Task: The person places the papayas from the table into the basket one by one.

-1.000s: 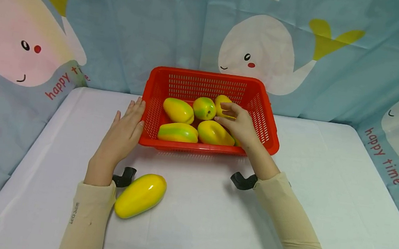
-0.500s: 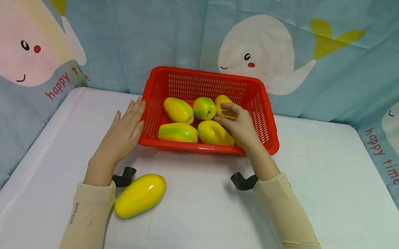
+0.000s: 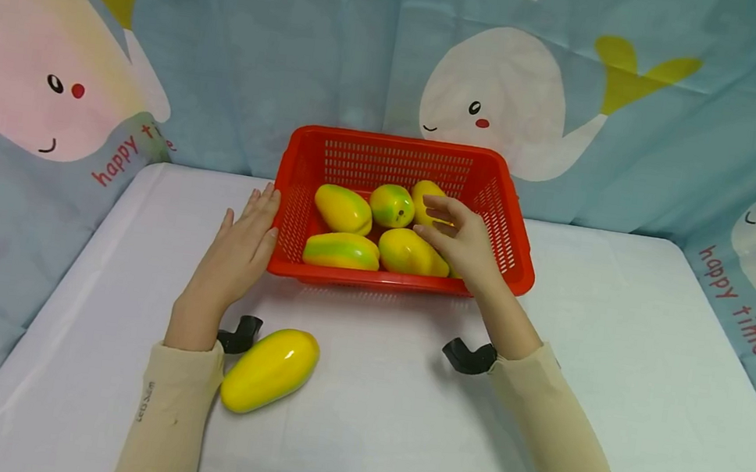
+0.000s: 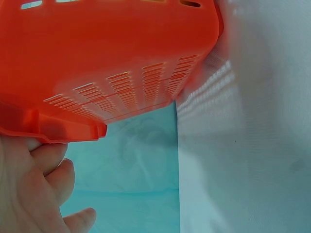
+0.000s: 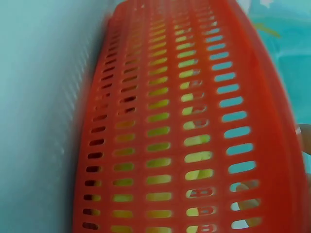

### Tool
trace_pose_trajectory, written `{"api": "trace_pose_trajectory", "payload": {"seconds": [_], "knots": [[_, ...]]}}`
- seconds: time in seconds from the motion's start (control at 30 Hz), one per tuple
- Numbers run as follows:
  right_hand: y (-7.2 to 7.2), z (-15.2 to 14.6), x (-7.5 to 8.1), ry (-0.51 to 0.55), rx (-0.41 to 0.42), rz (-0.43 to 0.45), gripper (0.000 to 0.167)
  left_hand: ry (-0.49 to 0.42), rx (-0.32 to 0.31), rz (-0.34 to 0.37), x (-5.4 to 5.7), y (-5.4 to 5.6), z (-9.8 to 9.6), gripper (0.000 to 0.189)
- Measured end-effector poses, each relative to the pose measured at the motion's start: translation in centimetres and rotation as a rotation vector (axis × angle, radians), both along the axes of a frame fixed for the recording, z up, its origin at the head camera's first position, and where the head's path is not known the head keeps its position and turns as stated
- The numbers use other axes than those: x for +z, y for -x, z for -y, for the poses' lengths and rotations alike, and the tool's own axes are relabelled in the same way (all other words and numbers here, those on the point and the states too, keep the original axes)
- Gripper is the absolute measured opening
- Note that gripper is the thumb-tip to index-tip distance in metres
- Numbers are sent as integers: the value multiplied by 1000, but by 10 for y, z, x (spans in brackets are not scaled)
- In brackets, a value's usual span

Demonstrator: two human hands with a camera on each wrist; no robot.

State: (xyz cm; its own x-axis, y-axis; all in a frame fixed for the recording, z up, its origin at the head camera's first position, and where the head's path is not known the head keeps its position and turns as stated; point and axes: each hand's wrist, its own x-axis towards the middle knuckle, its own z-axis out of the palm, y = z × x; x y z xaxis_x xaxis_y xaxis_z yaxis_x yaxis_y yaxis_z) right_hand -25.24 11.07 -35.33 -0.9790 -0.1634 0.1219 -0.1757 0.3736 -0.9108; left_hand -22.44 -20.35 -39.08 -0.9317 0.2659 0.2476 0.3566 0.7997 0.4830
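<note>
A red plastic basket holds several glossy oval fruits, yellow with green patches, mango- or papaya-like; the nearest left one lies on its side. My left hand lies with straight fingers along the basket's left side; in the left wrist view its fingers are under the rim. Over the right half of the basket, my right hand has its thumb and fingers apart and bent down, close to the back right fruit. The basket wall hides most of that hand in the right wrist view.
One yellow fruit lies on the white tablecloth beside the left sleeve. Black wrist-worn pieces show at both wrists. A blue curtain with whale prints stands right behind the basket.
The whole head view has shifted slightly, scene moving a little right. My right wrist has drawn back slightly toward me. The left hand stays against the basket.
</note>
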Motion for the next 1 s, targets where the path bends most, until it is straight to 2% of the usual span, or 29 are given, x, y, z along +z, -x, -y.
{"api": "trace_pose_trajectory", "payload": {"seconds": [0.33,0.57,0.8,1.0], "knots": [[-29,0,3,43,92,-43,45,10,7,7,1,0,-1,54],[-53,10,-1,35,192,-186,43,11,7,19,1,-1,0,55],[-71,26,-8,89,283,-230,45,6,9,19,1,-1,0,55],[-82,36,-16,32,314,-329,43,1,10,17,1,-1,0,55]]}}
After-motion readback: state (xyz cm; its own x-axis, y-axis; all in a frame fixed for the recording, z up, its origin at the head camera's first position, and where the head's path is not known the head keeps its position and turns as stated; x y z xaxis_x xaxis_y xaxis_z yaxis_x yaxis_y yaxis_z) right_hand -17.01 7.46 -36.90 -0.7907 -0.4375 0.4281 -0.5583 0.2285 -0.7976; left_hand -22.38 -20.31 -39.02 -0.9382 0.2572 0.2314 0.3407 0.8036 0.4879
